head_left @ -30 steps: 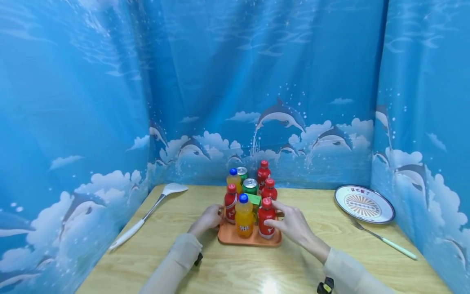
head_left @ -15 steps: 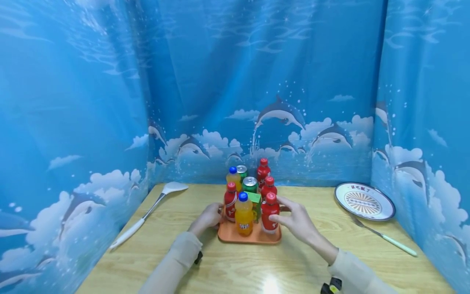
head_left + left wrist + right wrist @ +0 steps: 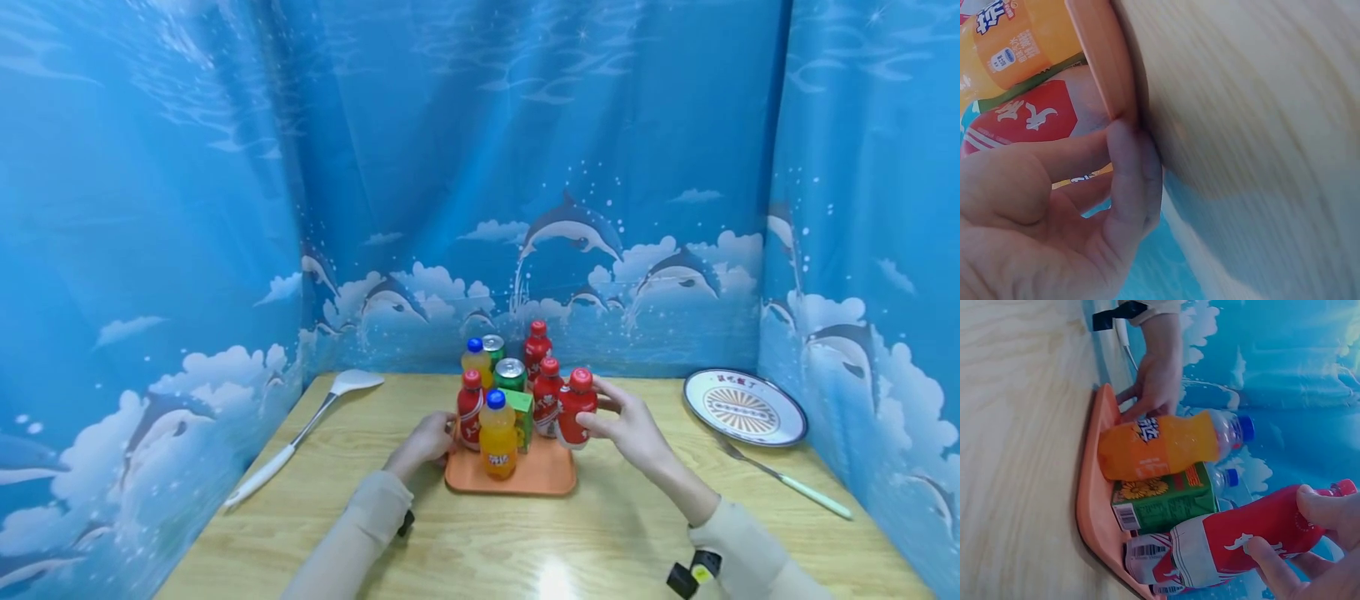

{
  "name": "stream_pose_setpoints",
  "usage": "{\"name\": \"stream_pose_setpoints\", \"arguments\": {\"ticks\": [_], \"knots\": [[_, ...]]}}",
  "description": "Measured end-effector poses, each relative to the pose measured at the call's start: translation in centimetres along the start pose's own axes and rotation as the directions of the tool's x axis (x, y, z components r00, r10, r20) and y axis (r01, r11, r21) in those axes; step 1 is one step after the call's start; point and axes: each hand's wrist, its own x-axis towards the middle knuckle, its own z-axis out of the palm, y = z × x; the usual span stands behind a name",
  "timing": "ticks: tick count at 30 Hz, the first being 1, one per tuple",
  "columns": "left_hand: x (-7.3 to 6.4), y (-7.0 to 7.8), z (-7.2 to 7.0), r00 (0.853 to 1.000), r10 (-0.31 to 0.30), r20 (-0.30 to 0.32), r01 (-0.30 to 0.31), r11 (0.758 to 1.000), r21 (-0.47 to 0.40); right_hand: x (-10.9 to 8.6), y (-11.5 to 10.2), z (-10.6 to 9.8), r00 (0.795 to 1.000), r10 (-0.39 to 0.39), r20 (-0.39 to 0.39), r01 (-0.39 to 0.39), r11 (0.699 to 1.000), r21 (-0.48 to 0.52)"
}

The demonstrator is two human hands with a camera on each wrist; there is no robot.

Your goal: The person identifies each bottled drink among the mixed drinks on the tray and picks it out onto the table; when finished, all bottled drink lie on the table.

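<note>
My right hand (image 3: 636, 432) grips a red-capped red bottle (image 3: 576, 410), tilted and raised off the tray near its right side. In the right wrist view the bottle's pale base (image 3: 1197, 553) overlaps another red bottle behind it. At the left edge of the orange-brown tray (image 3: 542, 478), my left hand (image 3: 426, 442) pinches the rim. On the tray stand an orange drink bottle (image 3: 498, 442) with a blue cap, a green carton (image 3: 522, 417), a red bottle (image 3: 470, 412) at left and another red bottle (image 3: 548, 398) at right.
Farther back are green cans (image 3: 511, 375), a second orange bottle (image 3: 476, 360) and a red bottle (image 3: 537, 350). A white-handled spatula (image 3: 300, 442) lies at left. At right are a patterned plate (image 3: 745, 407) and a green-handled fork (image 3: 787, 483). Dolphin-print curtains (image 3: 570, 167) enclose the table.
My right hand has lifted the red bottle from the tray's front right corner and moved it up and to the right. The left hand stays at the tray's edge.
</note>
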Motion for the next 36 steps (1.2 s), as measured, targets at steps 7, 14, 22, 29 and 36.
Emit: {"name": "stream_pose_setpoints", "arguments": {"ticks": [7,14,22,29,36], "knots": [[0.2,0.3,-0.1,0.995,-0.095,0.009,0.095,0.995,-0.025,1.2,-0.1,-2.0,0.998,0.038,-0.055,-0.038,0.999,0.011],[0.3,0.5,-0.2,0.994,-0.108,0.01,0.108,0.994,-0.019,3.3,0.1,-3.6,0.989,0.085,-0.121,-0.086,0.996,-0.002],[0.5,0.4,-0.1,0.993,-0.116,0.011,0.116,0.993,-0.03,5.9,1.2,-4.6,0.976,0.123,-0.18,-0.118,0.992,0.039],[0.4,0.2,-0.1,0.994,-0.112,0.013,0.112,0.993,-0.034,8.1,2.8,-4.8,0.97,0.142,-0.197,-0.13,0.989,0.073],[0.6,0.3,-0.3,0.993,-0.113,0.032,0.115,0.992,-0.047,10.1,4.0,-5.0,0.955,0.183,-0.233,-0.168,0.982,0.082]]}}
